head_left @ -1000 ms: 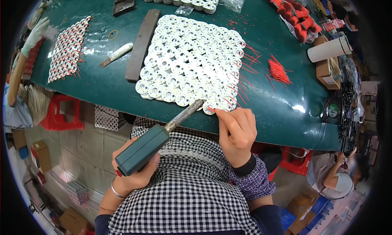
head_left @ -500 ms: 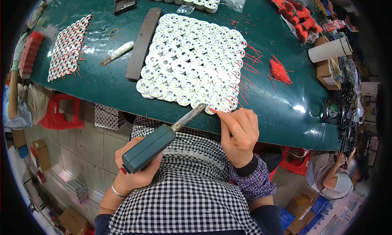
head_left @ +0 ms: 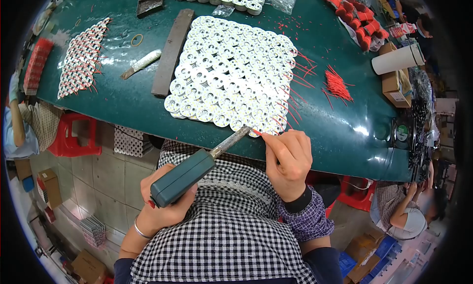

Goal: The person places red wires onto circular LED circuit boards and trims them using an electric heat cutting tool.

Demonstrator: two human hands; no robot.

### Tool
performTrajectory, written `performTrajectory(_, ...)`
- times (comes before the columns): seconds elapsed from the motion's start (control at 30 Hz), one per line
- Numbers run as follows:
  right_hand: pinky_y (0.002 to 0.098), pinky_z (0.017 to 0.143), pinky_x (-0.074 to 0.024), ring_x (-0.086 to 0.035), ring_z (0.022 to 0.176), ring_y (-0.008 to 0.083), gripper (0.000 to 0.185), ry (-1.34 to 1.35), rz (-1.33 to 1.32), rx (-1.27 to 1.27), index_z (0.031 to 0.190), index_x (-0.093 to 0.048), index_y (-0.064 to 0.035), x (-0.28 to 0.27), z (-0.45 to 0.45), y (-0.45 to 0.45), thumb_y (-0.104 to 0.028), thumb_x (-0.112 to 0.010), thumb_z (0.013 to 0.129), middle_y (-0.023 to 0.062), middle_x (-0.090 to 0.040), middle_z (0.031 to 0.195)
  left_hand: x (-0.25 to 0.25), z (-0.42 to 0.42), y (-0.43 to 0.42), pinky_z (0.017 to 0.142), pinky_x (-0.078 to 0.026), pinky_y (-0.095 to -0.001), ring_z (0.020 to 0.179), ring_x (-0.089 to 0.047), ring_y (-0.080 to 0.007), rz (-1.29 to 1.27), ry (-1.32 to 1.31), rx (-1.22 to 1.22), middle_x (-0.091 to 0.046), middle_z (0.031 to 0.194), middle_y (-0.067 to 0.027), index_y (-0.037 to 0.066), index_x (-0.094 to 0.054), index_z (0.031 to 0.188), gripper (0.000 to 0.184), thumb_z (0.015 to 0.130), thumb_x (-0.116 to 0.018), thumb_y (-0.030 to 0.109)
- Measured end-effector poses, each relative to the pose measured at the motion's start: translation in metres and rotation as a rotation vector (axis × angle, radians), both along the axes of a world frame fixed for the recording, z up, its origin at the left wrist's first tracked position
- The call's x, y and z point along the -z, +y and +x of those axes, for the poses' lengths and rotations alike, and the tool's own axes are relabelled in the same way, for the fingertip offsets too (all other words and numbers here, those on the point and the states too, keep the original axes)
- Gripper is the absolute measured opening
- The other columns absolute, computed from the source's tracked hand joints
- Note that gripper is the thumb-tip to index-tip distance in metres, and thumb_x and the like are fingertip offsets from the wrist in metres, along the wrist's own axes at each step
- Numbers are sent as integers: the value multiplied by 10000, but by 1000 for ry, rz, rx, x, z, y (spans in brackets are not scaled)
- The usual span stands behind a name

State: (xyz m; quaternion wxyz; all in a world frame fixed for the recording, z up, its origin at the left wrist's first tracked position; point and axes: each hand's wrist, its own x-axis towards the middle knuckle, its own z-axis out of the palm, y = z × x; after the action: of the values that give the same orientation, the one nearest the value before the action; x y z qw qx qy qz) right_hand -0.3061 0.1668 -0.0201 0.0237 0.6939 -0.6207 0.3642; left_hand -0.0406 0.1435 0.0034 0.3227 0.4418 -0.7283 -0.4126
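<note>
- Where the panel of round boards point(head_left: 231, 72) lies on the green table point(head_left: 133, 101), a tiled floor point(head_left: 106, 178) shows nearer me.
- At its near corner, my right fingertips point(head_left: 263, 135) pinch a red wire.
- My left hand point(head_left: 170, 197) wraps the soldering iron point(head_left: 182, 178).

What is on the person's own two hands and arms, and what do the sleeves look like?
Both hands, left and right, are bare, with no gloves. The left wrist has a smooth silvery bangle. The right has a black cuff and a purple checked sleeve cover. Dark blue sleeves show above.
</note>
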Motion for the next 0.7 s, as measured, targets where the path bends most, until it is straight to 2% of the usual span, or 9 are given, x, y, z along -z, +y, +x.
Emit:
performTrajectory(0.3, 376, 735, -463, -603, 789, 243, 284, 1, 21, 9, 955, -732, -27, -1, 0, 1, 74, -747, 690, 39, -613, 806, 12, 10, 8, 519, -482, -287, 582, -608, -199, -11, 37, -52, -648, 774, -98, -21, -719, 889, 192, 704, -768, 0)
performTrajectory(0.57, 350, 689, -447, -599, 808, 229, 291, -105, 14, 38, 965, -742, -34, -5, 3, 1, 81, -766, 698, 40, -630, 835, 8, 11, 7, 581, -536, -291, 660, -677, -220, 65, 25, -46, -694, 849, -136, -24, -731, 932, 243, 696, -778, 10)
performTrajectory(0.7, 354, 686, -456, -596, 808, 239, 277, -131, 46, 21, 960, -741, -26, -7, 2, 2, 90, -766, 710, 50, -632, 835, 10, 11, 6, 582, -536, -292, 661, -675, -221, 6, -4, -23, -695, 856, -137, -26, -731, 934, 243, 698, -779, 11)
